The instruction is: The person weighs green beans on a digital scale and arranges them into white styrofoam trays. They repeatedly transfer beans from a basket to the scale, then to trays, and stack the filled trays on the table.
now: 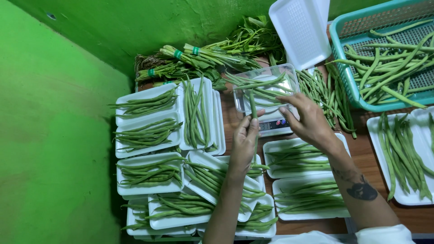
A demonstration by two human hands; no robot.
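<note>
Wood table (368,156): L hand (244,143) pinching slim green bean (254,115).

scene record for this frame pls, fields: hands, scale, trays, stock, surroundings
left hand: left hand pinches one green bean upright beside the scale
right hand: right hand touches the clear container at its near edge
scale: small scale carries the clear container, a few beans inside
trays: white foam trays filled with beans, overlapping, left and front
stock: teal basket of beans, far right; loose beans beside it
surroundings: green wall; bundled leafy greens at back
</note>
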